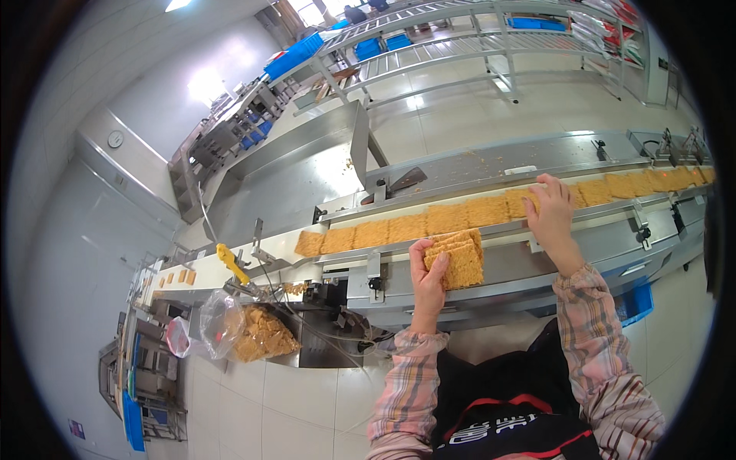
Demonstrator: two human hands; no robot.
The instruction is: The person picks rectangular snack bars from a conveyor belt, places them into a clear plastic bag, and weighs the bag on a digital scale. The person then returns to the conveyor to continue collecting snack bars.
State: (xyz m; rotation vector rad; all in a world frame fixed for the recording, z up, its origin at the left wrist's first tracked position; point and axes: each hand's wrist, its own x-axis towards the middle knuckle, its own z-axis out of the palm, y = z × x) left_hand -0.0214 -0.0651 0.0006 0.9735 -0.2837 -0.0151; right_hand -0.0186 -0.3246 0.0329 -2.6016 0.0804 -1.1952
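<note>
A small stack of square, golden, crumbly crackers (460,261) is gripped in my left hand (428,282), just in front of the conveyor's near rail. My right hand (552,215) reaches over that rail, its fingertips at the row of crackers (448,217) on the belt; whether it grips one is hidden by the fingers. The crackers lie in a line, edges touching or overlapping, along the pale conveyor belt (287,233). Further up the belt at the left, several separate crackers (187,277) lie apart from the row.
A clear plastic bag of broken crackers (264,333) hangs below the belt at left, near a yellow-handled tool (232,263). A steel tray (287,178) and a dark scraper blade (408,179) lie beyond the belt. Metal guide brackets (375,276) stick out along the near rail.
</note>
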